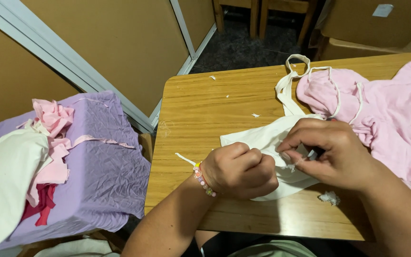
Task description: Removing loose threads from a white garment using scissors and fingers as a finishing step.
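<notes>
At the far left, a heap of pink, white and red fabric scraps (34, 157) lies on a surface draped with a wrinkled lilac cloth (101, 176), standing just beside the left end of the wooden counter (200, 109). On the counter's near edge, the left hand (240, 170), with a beaded bracelet (202, 179) at the wrist, is clenched into a fist on the white garment (262, 138), its grip bunching the cloth beneath it. Just to its right the right hand (331, 152) pinches a small bit of the same white garment between thumb and fingertips, close against the left fist. The garment lies flat on the counter's middle, its straps (288, 83) reaching to the far side. A small tuft of white fluff (329, 198) sits near the right wrist. A pink garment (391, 119) spreads over the counter's right end, touching the white one.
</notes>
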